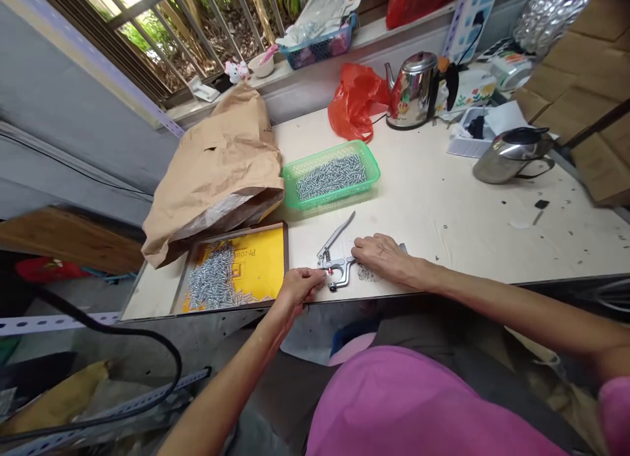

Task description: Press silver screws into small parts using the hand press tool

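Hand pliers (337, 267), the snap-fastener kind with a C-shaped jaw, a spring and a red piece at the jaw, lie at the table's front edge. One handle sticks up and away; the other runs under my right hand (386, 258), whose curled fingers close over it. A grey end shows beyond that hand. My left hand (301, 287) is at the jaw with thumb and finger pinched together; whatever is between them is too small to make out. Beside my right hand lies a small heap of tiny parts (367, 273).
Left of my hands is a shallow tray (286, 252) with small metal pieces (211, 279) on yellow paper. Behind stand a green basket (371, 170) of similar pieces and a brown paper bag (221, 161). Farther back are a red bag (355, 102), a kettle (416, 92) and a steel jug (509, 157).
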Demonstrator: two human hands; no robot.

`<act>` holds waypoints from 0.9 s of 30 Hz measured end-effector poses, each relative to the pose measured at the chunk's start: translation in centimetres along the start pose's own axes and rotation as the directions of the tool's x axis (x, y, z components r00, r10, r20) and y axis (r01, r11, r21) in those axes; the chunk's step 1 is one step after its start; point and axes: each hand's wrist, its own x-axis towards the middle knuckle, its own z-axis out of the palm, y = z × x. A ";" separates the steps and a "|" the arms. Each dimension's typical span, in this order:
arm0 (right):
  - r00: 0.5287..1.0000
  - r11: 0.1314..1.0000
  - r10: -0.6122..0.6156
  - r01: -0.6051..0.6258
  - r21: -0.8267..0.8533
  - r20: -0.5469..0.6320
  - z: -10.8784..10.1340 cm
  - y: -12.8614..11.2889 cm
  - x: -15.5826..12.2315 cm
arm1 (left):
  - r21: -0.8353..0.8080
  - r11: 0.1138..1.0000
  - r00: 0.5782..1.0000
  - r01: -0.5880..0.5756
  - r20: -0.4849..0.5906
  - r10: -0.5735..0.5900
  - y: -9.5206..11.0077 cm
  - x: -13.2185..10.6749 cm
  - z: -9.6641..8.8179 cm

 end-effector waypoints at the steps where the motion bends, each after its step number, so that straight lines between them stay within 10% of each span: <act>1: 1.000 1.000 0.004 -0.004 -0.003 0.000 -0.1 0.1 -0.1 | -0.029 0.999 0.999 0.028 0.027 -0.027 -0.3 0.2 0.2; 27: 0.995 1.000 -0.017 0.017 0.001 -0.097 -0.9 2.2 1.4 | 0.197 0.962 0.981 0.189 0.008 -0.195 0.0 1.5 0.8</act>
